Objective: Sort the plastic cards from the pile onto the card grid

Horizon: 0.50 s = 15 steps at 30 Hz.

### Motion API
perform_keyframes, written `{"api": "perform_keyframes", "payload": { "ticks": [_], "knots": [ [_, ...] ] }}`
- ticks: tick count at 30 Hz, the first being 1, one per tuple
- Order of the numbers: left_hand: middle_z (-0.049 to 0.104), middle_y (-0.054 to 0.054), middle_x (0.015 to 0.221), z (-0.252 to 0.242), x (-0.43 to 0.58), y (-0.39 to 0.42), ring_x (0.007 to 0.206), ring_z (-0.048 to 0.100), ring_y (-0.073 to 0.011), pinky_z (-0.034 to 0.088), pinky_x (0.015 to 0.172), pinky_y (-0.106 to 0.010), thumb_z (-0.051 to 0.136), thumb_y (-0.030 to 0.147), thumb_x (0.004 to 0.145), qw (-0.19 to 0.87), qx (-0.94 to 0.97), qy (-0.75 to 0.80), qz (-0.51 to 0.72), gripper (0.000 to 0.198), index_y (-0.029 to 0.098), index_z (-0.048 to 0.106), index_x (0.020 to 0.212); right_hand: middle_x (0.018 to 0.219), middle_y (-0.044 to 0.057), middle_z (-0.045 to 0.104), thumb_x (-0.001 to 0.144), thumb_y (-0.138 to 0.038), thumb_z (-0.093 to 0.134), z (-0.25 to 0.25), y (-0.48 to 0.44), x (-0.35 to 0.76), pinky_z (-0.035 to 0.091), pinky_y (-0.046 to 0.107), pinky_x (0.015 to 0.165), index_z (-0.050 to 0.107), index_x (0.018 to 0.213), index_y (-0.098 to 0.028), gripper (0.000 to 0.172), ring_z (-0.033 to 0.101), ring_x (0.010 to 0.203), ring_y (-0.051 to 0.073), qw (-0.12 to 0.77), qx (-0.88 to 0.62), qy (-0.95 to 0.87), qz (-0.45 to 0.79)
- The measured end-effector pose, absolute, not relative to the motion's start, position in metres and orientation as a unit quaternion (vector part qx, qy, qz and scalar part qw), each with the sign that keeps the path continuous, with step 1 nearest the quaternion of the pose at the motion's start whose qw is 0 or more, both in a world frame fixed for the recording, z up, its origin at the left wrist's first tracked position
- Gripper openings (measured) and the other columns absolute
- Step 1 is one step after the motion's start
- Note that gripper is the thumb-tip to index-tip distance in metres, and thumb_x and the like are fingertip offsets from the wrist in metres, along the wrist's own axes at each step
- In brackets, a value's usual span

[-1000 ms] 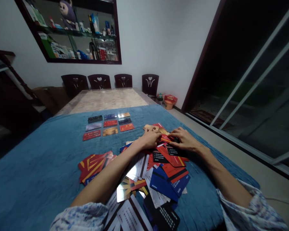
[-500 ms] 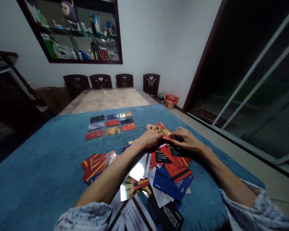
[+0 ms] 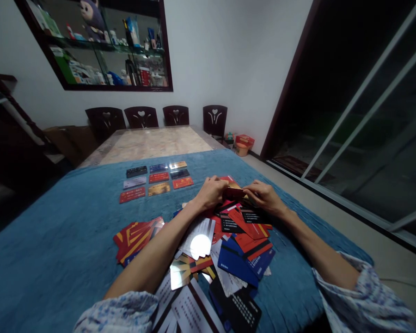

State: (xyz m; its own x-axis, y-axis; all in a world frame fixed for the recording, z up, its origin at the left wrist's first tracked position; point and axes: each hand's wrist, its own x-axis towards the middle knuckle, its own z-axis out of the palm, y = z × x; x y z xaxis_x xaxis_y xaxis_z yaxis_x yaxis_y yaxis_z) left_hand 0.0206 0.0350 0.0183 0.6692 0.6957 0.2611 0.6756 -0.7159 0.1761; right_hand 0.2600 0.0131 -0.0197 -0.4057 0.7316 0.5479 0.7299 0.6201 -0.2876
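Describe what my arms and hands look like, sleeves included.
The left hand and right hand are bare, no gloves. Forearms are uncovered. The left sleeve and right sleeve, ending near the elbows, are pale fabric with a small blue print.

white wall point(image 3: 229, 55), 4 dark chairs point(image 3: 175, 115), glass cabinet point(image 3: 100, 44), sliding glass door point(image 3: 367, 106).

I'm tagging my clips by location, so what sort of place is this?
Probably a home dining room: a long table under a blue cloth with dark chairs at its far end, a glass-fronted wall cabinet of bottles and boxes, and sliding glass doors on the right.
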Motion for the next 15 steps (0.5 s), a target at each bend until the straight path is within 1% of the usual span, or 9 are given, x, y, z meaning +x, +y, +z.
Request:
{"api": "perform_keyframes", "payload": {
  "ticks": [5,9,12,15],
  "knots": [
    [0.068,-0.006,0.096,0.0164,0.0189,0.0367,0.100,0.058,-0.0255,0.044,0.086,-0.035,0.070,0.016,0.073,0.052,0.900,0.396,0.176,0.022,0.019,0.067,0.095,0.080,0.008,0.068,0.097,-0.034,0.044,-0.0238,0.0152,0.2578,0.049,0.033,0.067,0.072,0.106,-0.021,0.032,0.059,0.072,0.020,0.333,-0.442,-0.833,-0.006],
    [0.069,-0.006,0.093,0.0145,0.0183,0.0382,0.097,0.058,-0.0253,0.044,0.083,-0.033,0.070,0.016,0.072,0.056,0.898,0.395,0.186,0.021,0.018,0.067,0.092,0.087,0.008,0.068,0.095,-0.030,0.047,-0.0255,0.0151,0.2559,0.051,0.033,0.070,0.069,0.113,-0.022,0.029,0.062,0.076,0.020,0.335,-0.440,-0.833,0.000],
    [0.071,-0.006,0.096,0.0143,0.0185,0.0380,0.096,0.057,-0.0248,0.045,0.083,-0.034,0.068,0.015,0.073,0.057,0.899,0.392,0.184,0.022,0.018,0.067,0.095,0.088,0.008,0.067,0.093,-0.027,0.048,-0.0263,0.0144,0.2546,0.051,0.034,0.072,0.066,0.117,-0.021,0.030,0.062,0.077,0.020,0.349,-0.436,-0.829,0.007],
    [0.072,-0.006,0.104,0.0127,0.0183,0.0383,0.099,0.057,-0.0250,0.046,0.086,-0.034,0.066,0.014,0.074,0.055,0.902,0.389,0.180,0.027,0.018,0.066,0.101,0.088,0.007,0.067,0.091,-0.025,0.049,-0.0288,0.0152,0.2540,0.051,0.034,0.074,0.062,0.122,-0.021,0.034,0.062,0.078,0.020,0.349,-0.444,-0.825,0.013]
  ]
}}
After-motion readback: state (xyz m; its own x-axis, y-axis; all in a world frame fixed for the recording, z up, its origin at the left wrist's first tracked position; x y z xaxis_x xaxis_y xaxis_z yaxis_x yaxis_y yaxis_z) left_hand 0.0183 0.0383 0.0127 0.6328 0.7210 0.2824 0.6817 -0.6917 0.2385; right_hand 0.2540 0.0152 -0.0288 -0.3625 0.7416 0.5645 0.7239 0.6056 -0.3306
